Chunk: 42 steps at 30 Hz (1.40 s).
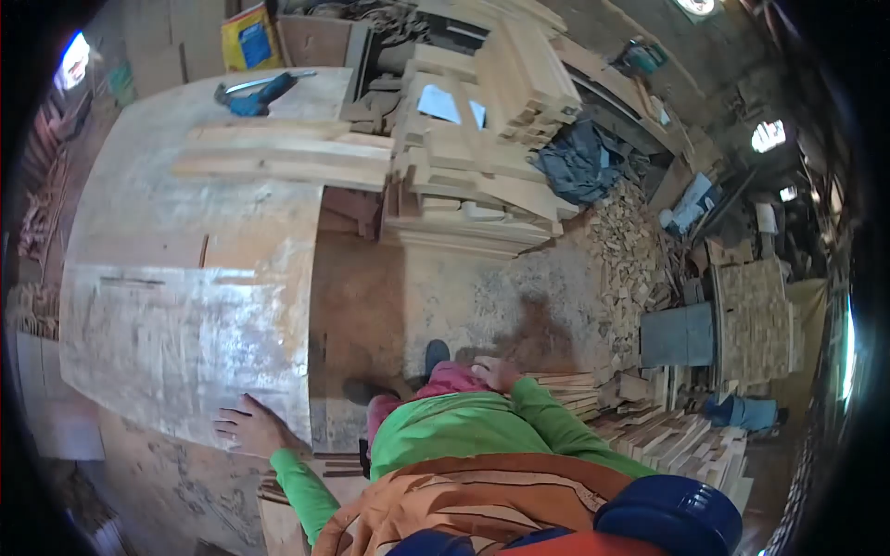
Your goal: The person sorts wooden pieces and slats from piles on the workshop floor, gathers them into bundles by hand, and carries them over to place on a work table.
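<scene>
My left hand (252,426) rests on the near edge of the worn wooden tabletop (185,306), fingers spread and nothing in it. Against the pink cloth over my thigh (451,380) lies my right hand (498,372), its fingers stretched out and holding nothing that I can see. Two long pale planks (278,165) lie across the far part of the tabletop. Beyond them is a blue tool (264,95) with a dark end and a metal part. A thin brown strip (204,250) sits mid-table.
Stacked boards (519,83) rise beyond the tabletop's right side, with a dark blue cloth or bag (579,162) against them. A heap of small wood offcuts (630,250) covers floor on the right. Cut lengths of wood (677,445) lie near my right side. A yellow packet (250,42) stands behind.
</scene>
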Available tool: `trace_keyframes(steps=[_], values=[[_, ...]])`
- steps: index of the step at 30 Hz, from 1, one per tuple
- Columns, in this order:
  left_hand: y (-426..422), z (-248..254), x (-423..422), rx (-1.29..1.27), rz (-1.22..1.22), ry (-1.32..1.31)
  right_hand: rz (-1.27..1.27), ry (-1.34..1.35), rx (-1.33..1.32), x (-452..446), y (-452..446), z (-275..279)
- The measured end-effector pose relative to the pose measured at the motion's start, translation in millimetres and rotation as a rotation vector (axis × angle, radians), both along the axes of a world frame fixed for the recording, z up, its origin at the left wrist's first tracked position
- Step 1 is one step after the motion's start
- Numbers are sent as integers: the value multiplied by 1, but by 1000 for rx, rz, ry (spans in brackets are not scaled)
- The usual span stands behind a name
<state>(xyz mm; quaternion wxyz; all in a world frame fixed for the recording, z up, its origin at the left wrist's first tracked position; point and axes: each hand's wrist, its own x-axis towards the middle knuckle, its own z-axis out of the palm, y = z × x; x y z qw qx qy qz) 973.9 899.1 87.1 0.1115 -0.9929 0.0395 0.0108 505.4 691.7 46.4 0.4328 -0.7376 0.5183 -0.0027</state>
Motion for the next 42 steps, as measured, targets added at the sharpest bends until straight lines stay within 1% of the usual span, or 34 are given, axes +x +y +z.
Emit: trace_keyframes(steps=[1,2,3,4,5,6,7,9,11,12,13,14,16,17,18,19,20,21,23,24,26,27,28,29,31,32,33,34,36,37,39,40,41,42], values=[[-32,3,-11,35,15,-73,10,39,98,5,-5,13],[-55,-2,-16,-65,-79,-24,20,80,199,12,-15,28],[-80,-31,-24,-189,-245,-62,2,67,192,13,-26,26],[-105,-52,-28,-312,-414,-102,46,58,241,13,-36,22],[-134,-44,-34,-615,-484,162,93,47,292,14,-45,16],[-164,-34,-40,-911,-480,454,99,-40,159,17,-56,8],[-187,-33,-59,-1058,-526,491,103,-127,26,22,-69,2],[-234,-32,-97,-1347,-621,595,53,-141,-105,52,-110,67],[-265,-42,-133,-1379,-675,639,-12,-299,-256,73,-142,149],[-274,-67,-145,-1672,-518,1222,-55,-494,-393,79,-150,179],[-277,-92,-158,-1889,-265,1824,-62,-571,-428,82,-154,210],[-282,-72,-185,-1900,-156,1991,-65,-646,-463,85,-157,241],[-288,11,-253,-1711,-727,1441,10,-766,-568,96,-166,243],[-297,43,-276,-1616,-899,1170,67,-810,-566,101,-164,225],[-310,72,-296,-1579,-947,1072,126,-855,-560,107,-162,206],[-313,76,-304,-1819,-433,1400,205,-765,-544,111,-156,164],[-323,86,-300,-1876,-99,1614,238,-688,-530,106,-154,136],[-330,99,-287,-1856,332,1859,275,-611,-517,101,-153,109],[-328,107,-249,-2013,507,1931,260,-293,-277,78,-161,91],[-318,105,-226,-2153,407,1883,271,-119,-172,67,-165,82],[-301,101,-180,-2439,209,1776,299,87,78,61,-170,56],[-292,137,-177,-2421,261,1368,139,-21,195,58,-165,35],[-286,157,-182,-2448,283,1315,-18,-119,313,54,-157,10],[-282,175,-188,-2384,84,1137,-172,-210,434,52,-145,-15],[-276,195,-204,-2170,-246,800,-501,-367,678,51,-114,-52],[-277,181,-211,-2109,-307,704,-676,-438,791,56,-105,-59],[-278,167,-217,-2044,-359,605,-705,-499,889,80,-99,-35],[-278,120,-232,-1634,-752,438,-578,-642,965,106,-95,-3],[-243,88,-244,-1384,-1005,372,-151,-1021,1144,140,-88,69],[-226,71,-250,-1271,-1127,327,13,-1170,1232,147,-86,101],[-201,68,-216,-1173,-1031,47,35,-1265,1405,168,-88,148],[-179,62,-194,-1034,-1030,-38,8,-1369,1577,169,-85,161],[-152,52,-180,-1054,-925,-7,49,-1286,1406,173,-79,175],[-122,45,-163,-1070,-865,-4,89,-1238,1320,181,-78,178]])
